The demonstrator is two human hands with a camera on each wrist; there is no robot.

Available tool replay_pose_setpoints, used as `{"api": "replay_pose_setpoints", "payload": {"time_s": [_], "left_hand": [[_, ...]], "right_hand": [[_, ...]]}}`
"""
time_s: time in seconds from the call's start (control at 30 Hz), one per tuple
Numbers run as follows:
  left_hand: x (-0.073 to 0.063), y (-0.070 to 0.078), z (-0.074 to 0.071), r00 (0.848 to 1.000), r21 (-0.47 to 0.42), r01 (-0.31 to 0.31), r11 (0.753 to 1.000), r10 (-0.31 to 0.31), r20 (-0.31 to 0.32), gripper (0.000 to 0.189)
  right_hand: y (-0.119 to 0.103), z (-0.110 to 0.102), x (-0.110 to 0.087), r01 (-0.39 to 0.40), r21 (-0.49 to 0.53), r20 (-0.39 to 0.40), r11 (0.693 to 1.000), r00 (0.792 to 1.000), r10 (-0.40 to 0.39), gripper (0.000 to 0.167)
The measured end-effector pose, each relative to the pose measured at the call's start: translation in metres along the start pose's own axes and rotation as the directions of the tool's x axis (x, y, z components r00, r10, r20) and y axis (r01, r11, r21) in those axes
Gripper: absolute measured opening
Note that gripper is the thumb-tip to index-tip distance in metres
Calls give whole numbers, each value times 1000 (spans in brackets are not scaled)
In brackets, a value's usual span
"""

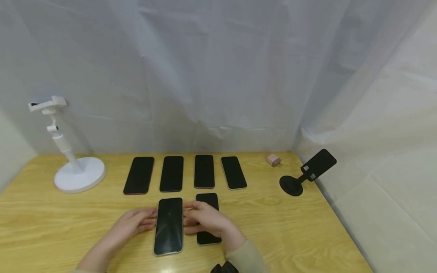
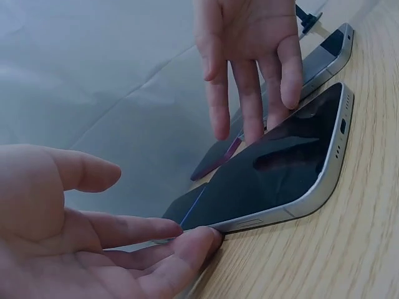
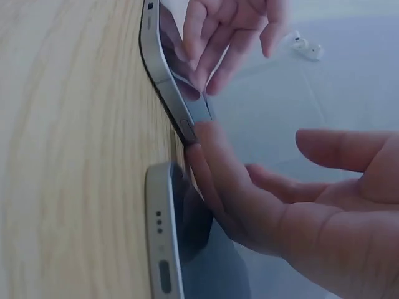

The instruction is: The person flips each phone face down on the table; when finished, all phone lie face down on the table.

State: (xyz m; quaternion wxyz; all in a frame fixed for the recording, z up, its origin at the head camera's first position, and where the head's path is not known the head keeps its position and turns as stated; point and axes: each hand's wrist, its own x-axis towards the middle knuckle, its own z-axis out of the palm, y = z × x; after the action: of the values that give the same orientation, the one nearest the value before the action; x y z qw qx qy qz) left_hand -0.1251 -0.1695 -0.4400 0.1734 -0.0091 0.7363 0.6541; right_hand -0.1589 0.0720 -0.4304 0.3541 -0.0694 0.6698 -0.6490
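Observation:
A smartphone with a dark screen and silver edge [image 1: 168, 227] lies face up on the wooden table, between both hands. At its left edge is my left hand [image 1: 136, 222], fingertips right at the side in the left wrist view, thumb held apart. My right hand [image 1: 206, 219] has its fingertips at the phone's right edge, thumb raised in the right wrist view. Beneath that right hand lies a second phone [image 1: 208, 238], partly hidden by it. Neither hand has its fingers curled round a phone.
Behind them lies a row of several dark phones, from the leftmost phone [image 1: 139, 175] to the rightmost phone [image 1: 233, 173]. A white phone stand [image 1: 80, 174] rises at the left. On the right are a pink charger plug [image 1: 273, 160] and a black stand [image 1: 319, 164]. Pale sheeting [image 1: 218, 76] hangs behind.

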Motion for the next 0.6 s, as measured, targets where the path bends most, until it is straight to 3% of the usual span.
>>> {"api": "replay_pose_setpoints", "payload": {"time_s": [0.23, 0.6], "left_hand": [[-1, 1, -1, 1000, -24, -2, 1000, 2, 7, 52], [-2, -3, -2, 997, -66, -48, 997, 51, 51, 54]], "right_hand": [[0, 1, 4, 62, 156, -44, 986, 998, -56, 45], [5, 4, 7, 76, 295, -10, 952, 997, -77, 39]]}}
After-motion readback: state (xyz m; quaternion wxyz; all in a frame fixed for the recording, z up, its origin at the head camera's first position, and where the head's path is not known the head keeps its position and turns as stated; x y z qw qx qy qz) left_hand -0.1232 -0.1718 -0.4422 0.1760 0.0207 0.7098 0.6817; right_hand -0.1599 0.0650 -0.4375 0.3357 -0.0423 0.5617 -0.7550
